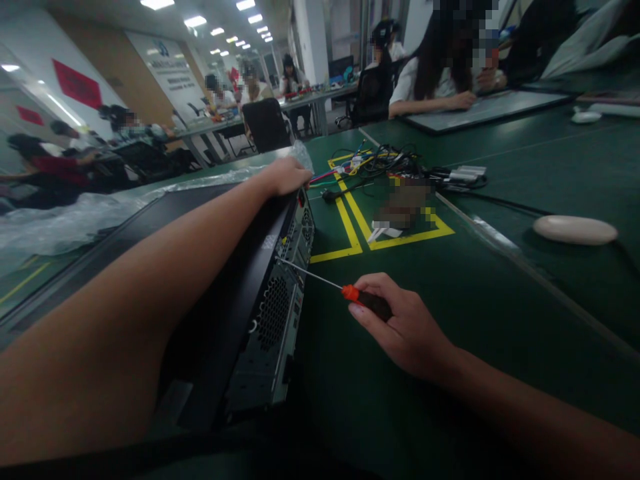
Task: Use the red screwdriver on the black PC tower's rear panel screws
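A black desktop computer case (220, 247) lies on its side in front of me, its metal back panel with vents and ports facing right. My left hand (287, 175) is curled over the far corner of its back edge; the fingertips are partly hidden there. My right hand (400, 320) is closed around the dark handle of a screwdriver (367, 300) with an orange collar. The thin shaft runs left to the back panel (273, 310), its tip at the upper edge near the middle. Whether the tip sits in a screw is too small to tell.
Bubble wrap (65, 217) lies to the left and behind the case. Yellow tape (355, 233) marks the green table (480, 293), with tangled cables (395, 160) beyond. A white oval object (575, 229) lies at right. A person (425, 87) sits across, with others further back.
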{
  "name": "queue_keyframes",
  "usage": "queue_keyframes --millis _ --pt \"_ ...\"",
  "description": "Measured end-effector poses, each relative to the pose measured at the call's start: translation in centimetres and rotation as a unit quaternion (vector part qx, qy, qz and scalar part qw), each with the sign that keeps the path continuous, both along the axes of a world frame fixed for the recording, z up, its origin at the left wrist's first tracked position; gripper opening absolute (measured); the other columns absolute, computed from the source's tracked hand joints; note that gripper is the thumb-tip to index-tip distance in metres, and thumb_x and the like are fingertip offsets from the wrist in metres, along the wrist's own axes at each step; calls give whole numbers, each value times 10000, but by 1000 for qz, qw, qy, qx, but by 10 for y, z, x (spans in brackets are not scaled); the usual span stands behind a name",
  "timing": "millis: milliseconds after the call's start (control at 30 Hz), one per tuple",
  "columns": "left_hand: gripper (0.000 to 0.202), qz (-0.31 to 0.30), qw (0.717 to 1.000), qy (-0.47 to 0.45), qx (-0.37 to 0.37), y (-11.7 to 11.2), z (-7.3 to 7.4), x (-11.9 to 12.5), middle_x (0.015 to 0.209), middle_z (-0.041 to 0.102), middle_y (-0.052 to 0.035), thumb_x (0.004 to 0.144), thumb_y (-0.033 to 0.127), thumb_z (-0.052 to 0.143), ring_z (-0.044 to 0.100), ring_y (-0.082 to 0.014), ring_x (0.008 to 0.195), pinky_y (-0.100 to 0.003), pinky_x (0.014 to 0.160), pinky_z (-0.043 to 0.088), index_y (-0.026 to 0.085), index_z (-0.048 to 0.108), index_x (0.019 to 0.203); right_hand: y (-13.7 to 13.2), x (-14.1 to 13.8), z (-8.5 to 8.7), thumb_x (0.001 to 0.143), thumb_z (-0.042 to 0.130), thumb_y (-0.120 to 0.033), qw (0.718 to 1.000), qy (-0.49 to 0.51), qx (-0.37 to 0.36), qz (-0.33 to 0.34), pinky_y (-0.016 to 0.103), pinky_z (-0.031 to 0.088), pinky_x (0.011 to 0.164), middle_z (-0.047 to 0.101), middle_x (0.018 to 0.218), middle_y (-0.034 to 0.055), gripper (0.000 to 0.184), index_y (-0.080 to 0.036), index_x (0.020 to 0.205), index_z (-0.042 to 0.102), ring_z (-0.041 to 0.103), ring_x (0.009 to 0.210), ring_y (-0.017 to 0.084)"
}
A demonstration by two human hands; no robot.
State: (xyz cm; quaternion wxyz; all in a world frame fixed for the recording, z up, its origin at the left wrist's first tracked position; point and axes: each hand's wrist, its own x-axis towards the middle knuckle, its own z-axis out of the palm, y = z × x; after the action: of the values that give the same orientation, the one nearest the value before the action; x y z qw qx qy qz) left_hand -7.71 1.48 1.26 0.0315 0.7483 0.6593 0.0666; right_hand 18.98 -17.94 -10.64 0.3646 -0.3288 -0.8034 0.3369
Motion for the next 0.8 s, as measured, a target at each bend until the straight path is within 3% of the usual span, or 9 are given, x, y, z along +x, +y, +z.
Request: queue_keyframes --millis 167,500,800 --pt "444 -11 1000 -18 5 3 -3 -4 920 710 -140 775 404 448 623 -285 957 -417 964 475 171 804 905 0 0 2 961 585 -239 1000 -9 -5 0 265 432 624 681 819 -4 104 -213 1062 572 626 662 146" --pt "448 -2 1000 -11 1 0 -1 -2 969 733 -145 821 402 447 639 -286 977 -374 959 478 140 801 904 0 -1 2 968 598 -234 1000 -13 -6 4 269 471 631 706 800 -9 70 -222 1036 596 660 656 153" --pt "443 -9 1000 10 7 3 -1 -2 975 740 -121 843 395 426 657 -284 988 -361 933 488 158 798 880 2 -3 6 967 586 -287 997 7 28 -68 346 588 754 794 1018 76 194 -249 1117 703 755 878 236"
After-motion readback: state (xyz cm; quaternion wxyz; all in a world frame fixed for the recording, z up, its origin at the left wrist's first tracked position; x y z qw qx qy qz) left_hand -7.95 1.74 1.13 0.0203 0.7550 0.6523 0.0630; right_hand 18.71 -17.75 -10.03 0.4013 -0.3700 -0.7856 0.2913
